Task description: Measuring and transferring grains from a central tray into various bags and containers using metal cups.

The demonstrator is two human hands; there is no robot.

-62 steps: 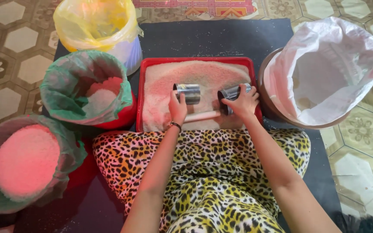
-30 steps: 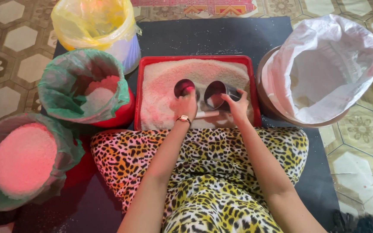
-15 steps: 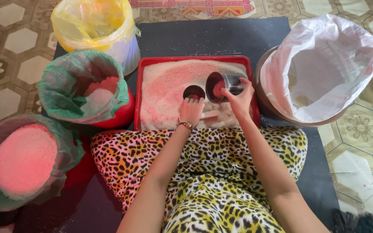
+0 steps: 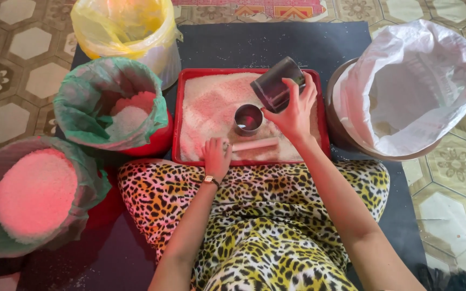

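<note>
Right hand now higher, tilted cup aloft.

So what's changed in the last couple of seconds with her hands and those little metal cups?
The right hand has lifted one metal cup off the grains and tilted it above the red tray. The left hand let go of the other cup, which now stands upright in the tray, and dropped to the near edge. The surrounding bins have not moved.
</note>
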